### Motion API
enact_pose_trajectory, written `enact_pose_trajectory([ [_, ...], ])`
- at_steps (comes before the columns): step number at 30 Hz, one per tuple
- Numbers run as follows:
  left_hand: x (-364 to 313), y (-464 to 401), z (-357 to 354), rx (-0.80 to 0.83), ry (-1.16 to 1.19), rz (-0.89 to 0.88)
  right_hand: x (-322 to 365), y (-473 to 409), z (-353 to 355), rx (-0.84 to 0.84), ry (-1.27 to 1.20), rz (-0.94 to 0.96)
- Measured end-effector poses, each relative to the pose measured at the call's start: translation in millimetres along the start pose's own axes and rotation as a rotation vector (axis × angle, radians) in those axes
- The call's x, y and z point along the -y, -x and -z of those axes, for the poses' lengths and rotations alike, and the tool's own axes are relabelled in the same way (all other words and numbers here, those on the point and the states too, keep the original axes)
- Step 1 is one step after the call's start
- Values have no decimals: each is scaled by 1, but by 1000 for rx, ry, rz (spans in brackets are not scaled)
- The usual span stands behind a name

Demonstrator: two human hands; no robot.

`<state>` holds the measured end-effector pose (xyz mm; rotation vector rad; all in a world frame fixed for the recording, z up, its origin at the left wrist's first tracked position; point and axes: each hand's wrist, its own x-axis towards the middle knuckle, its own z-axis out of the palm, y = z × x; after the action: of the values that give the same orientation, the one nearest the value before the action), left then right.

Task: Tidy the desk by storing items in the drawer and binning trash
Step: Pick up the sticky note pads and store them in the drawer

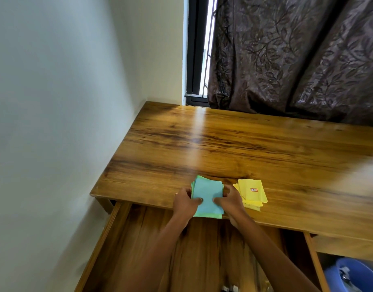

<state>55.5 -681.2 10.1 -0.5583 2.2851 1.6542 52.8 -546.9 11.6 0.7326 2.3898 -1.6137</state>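
A stack of blue and green paper sheets [207, 191] lies at the front edge of the wooden desk [223, 148], overhanging the open drawer [139, 239]. My left hand [184, 202] grips the stack's left side, thumb on top. My right hand [231, 200] grips its right side the same way. A stack of yellow paper sheets [253, 191], with a small red-edged label on top, lies just right of my right hand.
The drawer stands pulled out below the desk edge, with small items barely visible at its bottom. A blue bin [354, 275] holding some trash sits at the lower right. A dark patterned curtain [297, 55] hangs behind the desk; a white wall is on the left.
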Motion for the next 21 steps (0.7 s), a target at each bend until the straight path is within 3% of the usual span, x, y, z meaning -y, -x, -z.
enact_pose_trajectory([
  [5, 1, 10, 3, 20, 205, -80, 6, 9, 5, 77, -110, 7],
  [12, -13, 8, 14, -86, 250, -405, 29, 16, 3, -19, -115, 277],
  [18, -4, 5, 3, 25, 243, -386, 26, 23, -7, 55, -131, 300],
  [21, -11, 8, 1, -28, 373, -384, 27, 23, -11, 66, -181, 298],
])
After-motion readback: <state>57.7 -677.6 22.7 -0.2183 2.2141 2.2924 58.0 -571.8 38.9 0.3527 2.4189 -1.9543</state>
